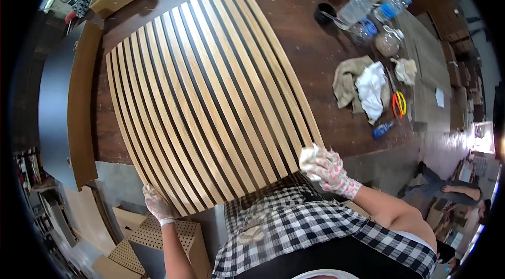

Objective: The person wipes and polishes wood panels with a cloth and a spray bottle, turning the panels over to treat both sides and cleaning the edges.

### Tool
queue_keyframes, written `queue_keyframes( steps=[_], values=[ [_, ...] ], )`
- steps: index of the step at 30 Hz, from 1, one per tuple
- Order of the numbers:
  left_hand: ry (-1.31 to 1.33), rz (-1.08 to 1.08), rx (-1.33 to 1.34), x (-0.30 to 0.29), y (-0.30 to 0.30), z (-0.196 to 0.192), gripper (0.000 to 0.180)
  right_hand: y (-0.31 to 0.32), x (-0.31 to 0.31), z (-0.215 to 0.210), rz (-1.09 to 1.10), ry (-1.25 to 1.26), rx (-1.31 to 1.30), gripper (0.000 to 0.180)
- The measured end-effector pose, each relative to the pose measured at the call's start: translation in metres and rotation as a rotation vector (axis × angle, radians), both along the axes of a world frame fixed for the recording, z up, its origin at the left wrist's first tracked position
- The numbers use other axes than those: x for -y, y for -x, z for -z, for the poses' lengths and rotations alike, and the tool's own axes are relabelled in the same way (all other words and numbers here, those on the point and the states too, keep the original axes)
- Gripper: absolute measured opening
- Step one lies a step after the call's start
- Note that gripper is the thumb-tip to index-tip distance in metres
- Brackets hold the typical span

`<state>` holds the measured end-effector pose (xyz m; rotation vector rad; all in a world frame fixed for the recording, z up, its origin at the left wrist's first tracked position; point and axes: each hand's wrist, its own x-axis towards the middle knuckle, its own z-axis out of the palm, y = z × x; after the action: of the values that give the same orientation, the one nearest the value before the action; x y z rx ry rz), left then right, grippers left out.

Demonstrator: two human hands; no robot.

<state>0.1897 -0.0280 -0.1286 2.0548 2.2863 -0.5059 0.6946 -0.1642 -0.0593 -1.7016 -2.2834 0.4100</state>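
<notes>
A large slatted wooden panel (202,95), with light strips and dark gaps between them, lies tilted across the brown table. Its near end juts past the table's front edge toward my checked apron. My left hand (157,203), in a white patterned glove, grips the panel's near left corner; some fingers are hidden by the edge. In a matching glove, my right hand (334,173) holds a bunched white cloth (311,160) at the near right corner. The cloth appears to touch the panel's edge.
On the brown table (310,31), several bottles (360,8) and a black cup (325,15) stand at the far right. Nearer lie rags (371,89), scissors (399,104) and a blue item (382,130). A dark curved panel (60,105) stands left. Another person (447,189) is at right.
</notes>
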Motion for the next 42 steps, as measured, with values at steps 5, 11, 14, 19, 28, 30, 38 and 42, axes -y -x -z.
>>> queue_keyframes(
  steps=[5,11,14,19,28,30,38,42],
  values=[
    [-0.261,-0.02,0.398,-0.002,0.029,0.017,0.037,0.017,-0.015,-0.046,0.189,-0.038,-0.213,0.022],
    [-0.332,-0.269,0.902,-0.015,0.009,0.003,0.047,0.092,-0.021,0.021,0.197,-0.305,-0.072,0.029],
    [-0.267,-0.343,1.02,-0.015,0.004,-0.008,0.043,0.078,0.074,0.03,0.295,-0.225,-0.215,0.025],
    [-0.66,0.202,1.12,-0.009,-0.086,-0.086,0.042,0.048,0.084,-0.004,0.812,-0.113,-0.85,0.022],
    [0.182,0.514,2.001,-0.005,-0.29,-0.085,0.045,0.006,-0.058,-0.077,0.49,-0.135,-0.754,0.027],
    [-0.056,0.329,1.536,-0.03,-0.284,-0.075,0.033,-0.107,-0.065,-0.078,0.755,-0.361,-0.496,0.024],
    [-0.264,0.021,1.855,-0.109,-0.281,-0.051,0.029,-0.399,-0.071,-0.031,1.298,-0.573,0.504,0.065],
    [-0.399,0.092,1.371,-0.126,-0.274,-0.039,0.024,-0.339,-0.1,-0.063,1.293,-0.569,-0.04,0.049]
  ],
)
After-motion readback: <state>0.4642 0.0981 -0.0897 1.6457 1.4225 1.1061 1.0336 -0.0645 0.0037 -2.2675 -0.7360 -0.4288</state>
